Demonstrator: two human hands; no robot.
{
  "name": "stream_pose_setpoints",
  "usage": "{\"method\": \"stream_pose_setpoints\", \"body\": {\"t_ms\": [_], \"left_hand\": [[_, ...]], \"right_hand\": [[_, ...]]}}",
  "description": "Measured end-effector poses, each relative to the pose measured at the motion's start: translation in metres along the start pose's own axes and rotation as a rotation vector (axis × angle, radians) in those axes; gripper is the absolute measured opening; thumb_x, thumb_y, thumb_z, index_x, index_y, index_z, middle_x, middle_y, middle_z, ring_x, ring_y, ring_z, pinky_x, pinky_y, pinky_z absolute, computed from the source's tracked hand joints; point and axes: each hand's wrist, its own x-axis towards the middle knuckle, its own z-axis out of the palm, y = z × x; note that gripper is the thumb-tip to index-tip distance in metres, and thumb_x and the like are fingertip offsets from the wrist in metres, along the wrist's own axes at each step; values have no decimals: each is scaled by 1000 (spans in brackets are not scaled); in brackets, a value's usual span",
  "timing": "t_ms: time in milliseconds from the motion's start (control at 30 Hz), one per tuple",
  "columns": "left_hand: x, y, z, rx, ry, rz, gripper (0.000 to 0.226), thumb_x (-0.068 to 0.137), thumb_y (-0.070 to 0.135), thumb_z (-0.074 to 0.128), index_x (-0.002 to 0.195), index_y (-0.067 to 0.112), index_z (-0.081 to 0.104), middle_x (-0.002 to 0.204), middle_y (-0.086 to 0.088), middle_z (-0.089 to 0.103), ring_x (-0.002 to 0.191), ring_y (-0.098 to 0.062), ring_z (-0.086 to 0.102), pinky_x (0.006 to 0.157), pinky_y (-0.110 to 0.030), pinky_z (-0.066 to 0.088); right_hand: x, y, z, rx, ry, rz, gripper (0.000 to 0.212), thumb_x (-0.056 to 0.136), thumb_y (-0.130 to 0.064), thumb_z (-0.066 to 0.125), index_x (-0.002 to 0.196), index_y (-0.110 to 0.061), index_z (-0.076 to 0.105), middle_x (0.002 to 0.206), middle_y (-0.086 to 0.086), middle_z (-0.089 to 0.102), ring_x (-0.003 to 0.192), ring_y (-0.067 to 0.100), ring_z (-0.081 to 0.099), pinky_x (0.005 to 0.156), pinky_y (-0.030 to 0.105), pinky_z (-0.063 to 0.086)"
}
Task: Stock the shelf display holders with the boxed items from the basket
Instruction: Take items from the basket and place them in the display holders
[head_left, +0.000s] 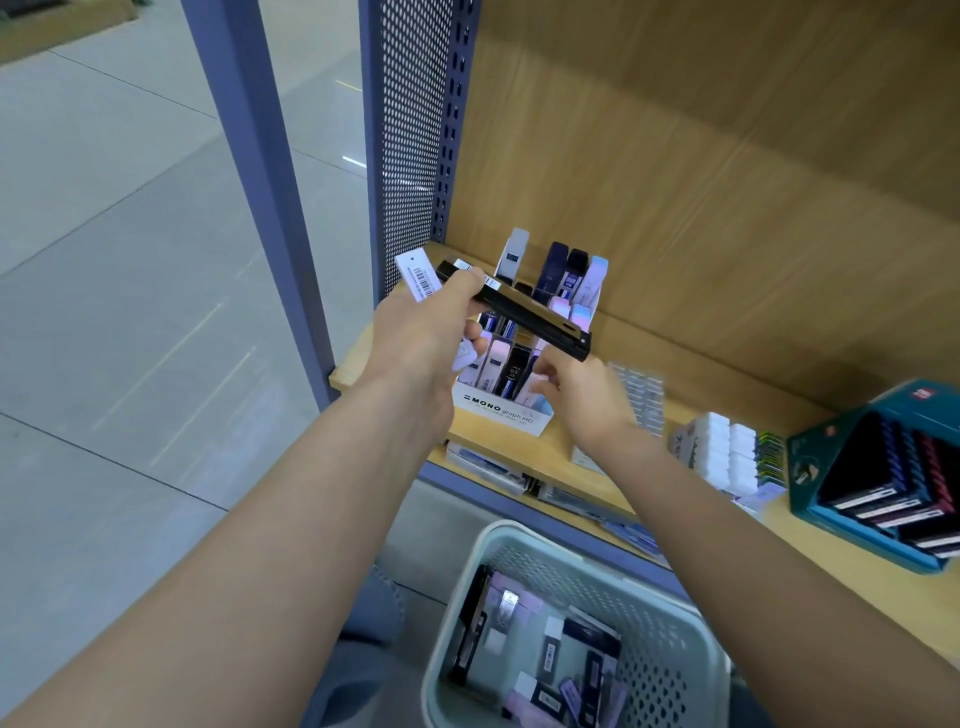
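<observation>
the left hand (421, 338) grips a black box (524, 312) and a white box (415, 275) above the display holder (501, 410); the right hand (576, 400) curls at its slots, i cannot tell if it holds something; the black box may slip or knock the standing boxes (563, 273); the holder stands near the shelf (493, 441) edge, with free room at its right; the basket (519, 535) is below.

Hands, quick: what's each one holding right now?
Left hand: grips a long black box and a white box.
Right hand: fingers curled just under the black box's end; a grip cannot be told.
</observation>
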Motion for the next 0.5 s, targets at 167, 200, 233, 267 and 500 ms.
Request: {"method": "stream_pose_setpoints", "body": {"t_ms": [167,200,233,267,500], "left_hand": [[1,-2,2,20,1,7,13,89,20,63,93,12,55,80,-5,57,48,-5,43,49,-16,47],[0,-2,3,19,-3,10,12,89,19,63,90,13,54,78,-4,58,48,-5,43,49,-16,47],[0,-2,3,17,-5,14,12,89,19,63,87,13,53,76,-3,58,48,-6,43,49,-16,47],[0,-2,3,17,-4,16,12,89,19,63,85,13,53,74,-2,57,48,-6,42,49,-16,47],[-2,-7,6,57,-23,3,16,88,23,64,93,11,56,76,-6,57,35,-2,43,51,-20,48]], "right_hand": [[6,0,7,-26,60,18,17,94,-19,55,107,-9,57,95,5,61,80,21,59,60,27,38],[5,0,7,-28,54,12,16,94,-17,53,107,-8,56,97,7,60,81,24,59,62,29,41],[4,0,7,-33,54,0,16,94,-15,52,108,-6,56,100,8,58,84,26,59,64,32,43],[2,0,7,-34,55,-7,17,95,-14,51,109,-5,56,104,9,57,87,27,59,68,34,46],[-27,-1,-21,323,204,23,19,97,-3,39,107,-10,53,95,0,46,77,24,55,71,42,51]]}}
